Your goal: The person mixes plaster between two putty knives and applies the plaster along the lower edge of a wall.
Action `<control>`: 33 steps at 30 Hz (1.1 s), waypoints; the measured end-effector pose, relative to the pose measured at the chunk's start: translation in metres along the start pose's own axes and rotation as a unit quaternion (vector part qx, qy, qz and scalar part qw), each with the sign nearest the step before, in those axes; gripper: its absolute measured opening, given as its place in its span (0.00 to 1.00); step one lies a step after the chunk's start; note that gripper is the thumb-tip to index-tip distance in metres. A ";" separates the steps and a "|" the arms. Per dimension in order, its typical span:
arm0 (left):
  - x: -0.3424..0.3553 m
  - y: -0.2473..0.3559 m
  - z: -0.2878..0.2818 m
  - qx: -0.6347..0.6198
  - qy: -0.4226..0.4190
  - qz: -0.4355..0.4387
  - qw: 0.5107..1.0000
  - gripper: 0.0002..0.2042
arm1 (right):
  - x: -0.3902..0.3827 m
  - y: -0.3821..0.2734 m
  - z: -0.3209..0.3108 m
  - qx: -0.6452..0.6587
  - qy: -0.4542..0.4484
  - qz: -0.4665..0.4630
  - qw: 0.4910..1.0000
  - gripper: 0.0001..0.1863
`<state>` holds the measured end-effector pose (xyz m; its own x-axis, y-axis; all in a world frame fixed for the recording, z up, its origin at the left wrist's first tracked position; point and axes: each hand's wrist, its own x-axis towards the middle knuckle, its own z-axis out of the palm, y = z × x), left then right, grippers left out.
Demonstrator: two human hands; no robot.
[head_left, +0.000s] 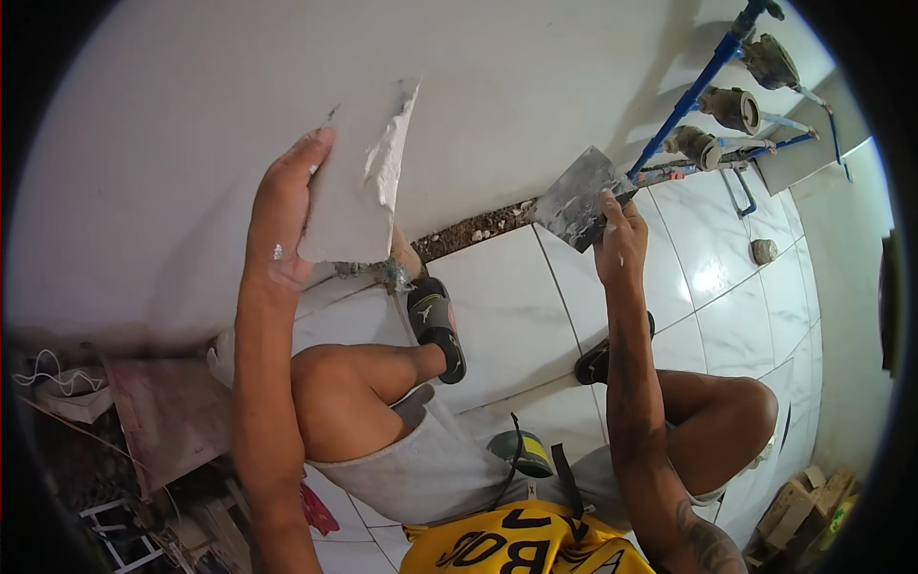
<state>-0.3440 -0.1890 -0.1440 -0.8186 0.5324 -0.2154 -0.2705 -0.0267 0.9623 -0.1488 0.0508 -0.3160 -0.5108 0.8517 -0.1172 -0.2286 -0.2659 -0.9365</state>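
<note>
My left hand point(289, 196) is raised at the wall, closed on the edge of a broad, flat plate point(349, 191) that looks whitish. A thick ridge of white putty point(387, 158) runs along the plate's right side. Farther right, my right hand point(622, 234) grips a wide metal putty knife point(581, 196) by its dark handle, the thumb lying on top. Grey-white smears cover its blade, which stands apart from the plate. Both tools are in front of the pale wall point(478, 105). White specks mark both hands.
Blue pipes point(693, 91) with round meters point(732, 110) stand along the wall at upper right. An unfinished gap point(478, 230) with rubble follows the wall's foot beside white floor tiles point(497, 297). Boards point(172, 416) lean at lower left; wood pieces point(798, 507) lie at lower right.
</note>
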 end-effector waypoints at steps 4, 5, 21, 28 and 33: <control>-0.001 0.005 0.000 0.023 -0.008 0.012 1.000 0.14 | 0.012 0.042 -0.013 0.079 0.000 0.081 0.994 0.12; -0.002 0.005 0.005 0.022 -0.011 0.006 1.000 0.14 | 0.019 0.071 -0.025 0.048 0.013 0.111 0.993 0.12; 0.024 -0.015 0.035 0.258 0.110 0.058 0.958 0.23 | 0.063 0.296 0.092 -0.068 0.174 0.068 0.980 0.09; 0.041 -0.029 0.059 0.338 0.093 0.028 0.936 0.23 | 0.090 0.334 0.090 -0.193 0.159 0.206 0.946 0.17; 0.040 -0.026 0.048 0.376 0.098 0.062 0.919 0.23 | 0.080 0.325 0.109 -0.207 0.132 0.188 0.951 0.16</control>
<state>-0.3453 -0.1270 -0.1699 -0.9148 0.4005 -0.0513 0.1977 0.5552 0.8079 -0.3544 -0.0164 -0.5941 -0.2533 0.8299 -0.4971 0.3029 -0.4199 -0.8555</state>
